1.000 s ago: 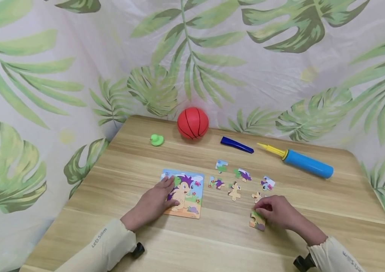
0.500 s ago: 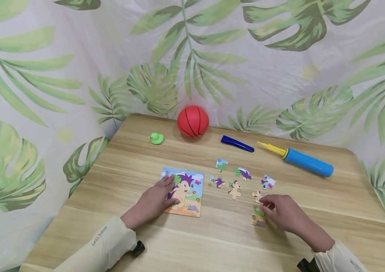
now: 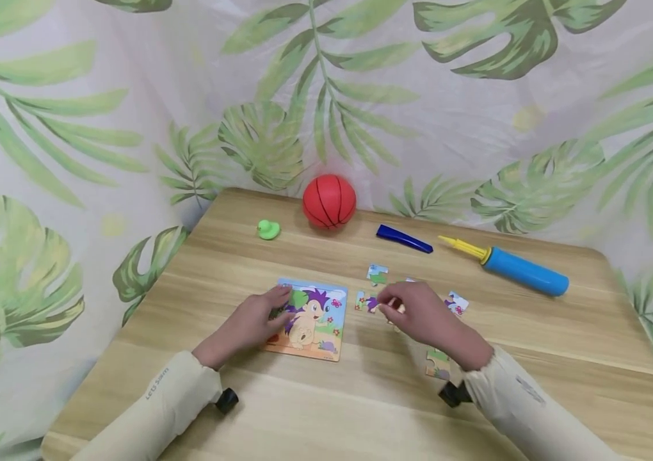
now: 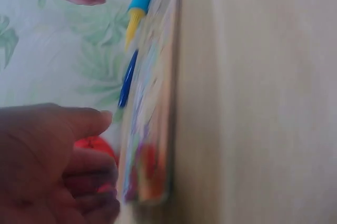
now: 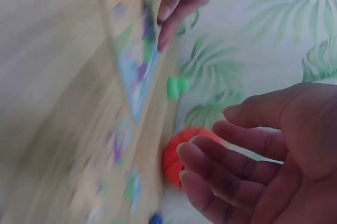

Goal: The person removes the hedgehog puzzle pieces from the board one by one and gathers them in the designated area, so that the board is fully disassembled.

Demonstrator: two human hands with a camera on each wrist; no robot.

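A square puzzle board [image 3: 309, 320] with a hedgehog picture lies on the table. Over its left edge hovers my left hand [image 3: 246, 326], fingers loosely bent and holding nothing; the left wrist view shows a gap between thumb and fingers. To the right are loose puzzle pieces, including a sky-and-green piece [image 3: 377, 274], a flower-and-purple piece [image 3: 361, 301] and a butterfly piece [image 3: 458, 303]. Above them my right hand [image 3: 424, 317] hangs with loosely curled fingers and nothing in its grasp, hiding some pieces. Two pieces [image 3: 437, 363] lie together below its wrist.
Along the back of the wooden table [image 3: 303, 410] stand a green toy duck [image 3: 269, 230] and a red ball [image 3: 329, 201] with black lines. Farther right lie a dark blue tapered object [image 3: 404, 239] and a blue hand pump [image 3: 525, 270] with a yellow nozzle. A leaf-patterned cloth hangs behind.
My right hand has left the lower right pieces and moved left, over the middle ones. My left hand has shifted slightly left, baring more of the board's picture.
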